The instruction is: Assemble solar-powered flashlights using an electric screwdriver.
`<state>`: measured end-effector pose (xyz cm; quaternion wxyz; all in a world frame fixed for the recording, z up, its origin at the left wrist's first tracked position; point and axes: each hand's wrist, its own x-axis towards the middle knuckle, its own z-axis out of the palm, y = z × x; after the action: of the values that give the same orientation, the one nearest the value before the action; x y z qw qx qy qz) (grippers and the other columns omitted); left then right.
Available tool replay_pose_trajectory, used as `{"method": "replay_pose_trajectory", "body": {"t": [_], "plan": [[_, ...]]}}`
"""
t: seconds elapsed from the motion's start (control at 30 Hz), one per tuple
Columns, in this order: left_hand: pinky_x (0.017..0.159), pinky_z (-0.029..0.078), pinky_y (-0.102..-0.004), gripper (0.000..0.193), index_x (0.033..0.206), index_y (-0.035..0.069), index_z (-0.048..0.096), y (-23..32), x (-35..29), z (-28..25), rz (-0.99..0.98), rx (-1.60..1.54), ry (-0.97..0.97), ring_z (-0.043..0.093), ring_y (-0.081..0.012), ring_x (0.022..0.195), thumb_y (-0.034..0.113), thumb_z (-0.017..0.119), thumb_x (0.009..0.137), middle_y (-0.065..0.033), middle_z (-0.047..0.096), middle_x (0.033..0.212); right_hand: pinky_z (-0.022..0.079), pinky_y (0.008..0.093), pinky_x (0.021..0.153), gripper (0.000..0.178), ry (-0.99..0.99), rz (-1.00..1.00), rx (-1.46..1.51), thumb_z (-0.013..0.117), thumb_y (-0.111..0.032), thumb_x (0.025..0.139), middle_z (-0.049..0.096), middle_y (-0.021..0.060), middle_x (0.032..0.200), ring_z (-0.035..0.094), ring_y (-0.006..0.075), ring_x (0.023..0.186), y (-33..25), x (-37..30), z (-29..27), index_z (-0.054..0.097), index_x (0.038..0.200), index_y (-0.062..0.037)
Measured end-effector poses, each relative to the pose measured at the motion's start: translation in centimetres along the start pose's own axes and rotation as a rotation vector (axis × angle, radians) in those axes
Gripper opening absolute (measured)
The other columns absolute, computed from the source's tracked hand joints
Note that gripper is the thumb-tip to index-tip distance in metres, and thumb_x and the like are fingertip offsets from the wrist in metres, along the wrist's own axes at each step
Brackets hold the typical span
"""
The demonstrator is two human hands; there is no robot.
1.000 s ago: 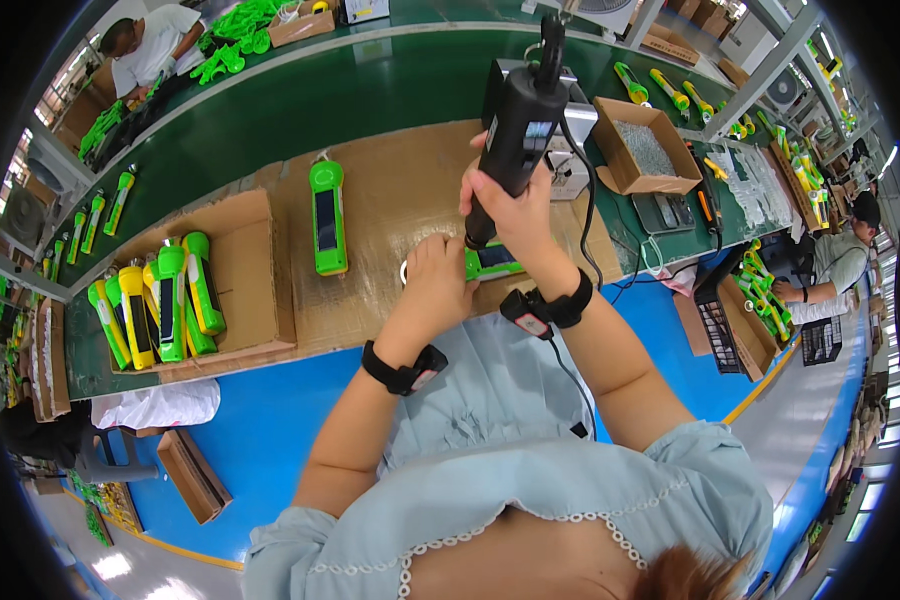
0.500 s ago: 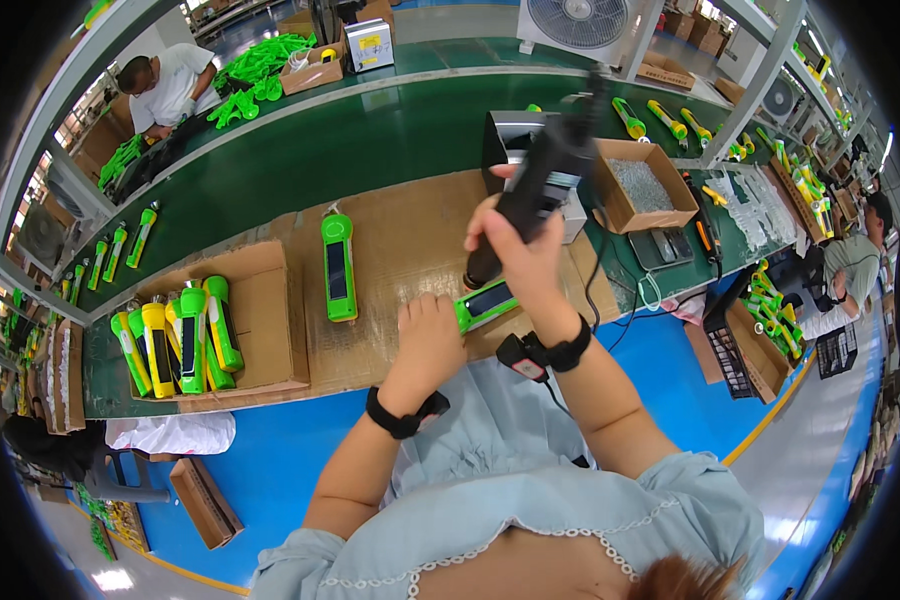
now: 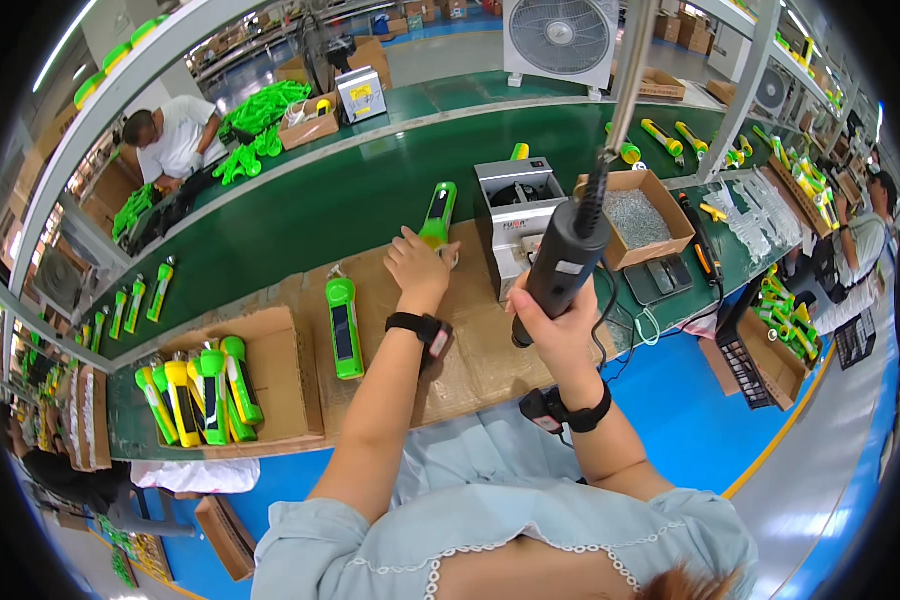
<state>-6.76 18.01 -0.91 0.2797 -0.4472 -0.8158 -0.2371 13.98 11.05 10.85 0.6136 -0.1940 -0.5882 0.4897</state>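
Note:
My right hand (image 3: 560,325) is wrapped round a black electric screwdriver (image 3: 567,250), held upright over the right side of the cardboard mat, its cable running up a metal rod. Further left, my left hand (image 3: 420,268) reaches to the far edge of the mat with its fingers closed on the near end of a green flashlight (image 3: 439,205). That flashlight's far end points out over the green belt; my fingers hide its near part. Another green flashlight with a dark panel (image 3: 343,328) lies on the mat to the left of my left forearm.
An open carton (image 3: 305,375) of green and yellow flashlights stands at left. Right of the mat are a grey metal machine (image 3: 515,215), a box of small screws (image 3: 638,220), a black tray (image 3: 660,280) and an orange-black tool (image 3: 703,245). Other people work at far left and right.
My left hand has moved away from my body with the flashlight, from the mat's near edge to the belt. My right hand has lowered and shifted slightly right, still holding the screwdriver.

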Motion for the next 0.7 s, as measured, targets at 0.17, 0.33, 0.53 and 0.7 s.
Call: {"method": "replay_pose_trajectory", "body": {"t": [0.17,0.33,0.53,0.7], "plan": [[0.091,0.035,-0.0540,0.055,0.105,0.001,0.060,-2.2,-0.7,-6.0,0.016,-0.031,-0.235,0.045,-0.0390,0.111,0.048,0.066,0.077,-0.0262,0.048,0.117,0.047,0.0229,0.060,0.046,0.113,-0.013,-0.029,0.074,-0.002,0.075,0.059,0.0022,0.079,0.057,0.0084,0.068,1.3,0.3,-3.6,0.047,0.112,-0.0015],[0.073,0.046,-0.0514,0.048,0.114,0.009,0.056,-8.2,-6.0,-11.9,-0.201,0.102,-0.404,0.055,-0.0423,0.096,0.039,0.068,0.078,-0.0264,0.052,0.108,0.047,0.0258,0.058,0.041,0.133,-0.158,-0.080,0.067,-0.004,0.081,0.059,0.0060,0.076,0.058,0.0128,0.063,2.0,2.0,-6.1,0.043,0.115,-0.0004],[0.066,0.050,-0.0481,0.039,0.118,0.006,0.054,-8.6,-8.6,-14.1,-0.126,-0.341,-0.597,0.062,-0.0413,0.076,0.031,0.057,0.088,-0.0264,0.063,0.081,0.047,0.0275,0.057,0.043,0.161,-0.328,-0.041,0.063,-0.009,0.087,0.059,0.0095,0.074,0.057,0.0157,0.060,2.0,7.8,-4.9,0.041,0.122,0.0033],[0.067,0.050,-0.0452,0.036,0.110,0.002,0.059,-4.8,-10.7,-15.3,0.040,-0.508,-0.850,0.063,-0.0395,0.076,0.023,0.064,0.082,-0.0214,0.065,0.078,0.047,0.0228,0.053,0.035,0.144,-0.315,0.012,0.072,-0.008,0.080,0.059,0.0037,0.077,0.058,0.0092,0.057,4.1,10.7,-4.3,0.046,0.103,-0.0032]]}}
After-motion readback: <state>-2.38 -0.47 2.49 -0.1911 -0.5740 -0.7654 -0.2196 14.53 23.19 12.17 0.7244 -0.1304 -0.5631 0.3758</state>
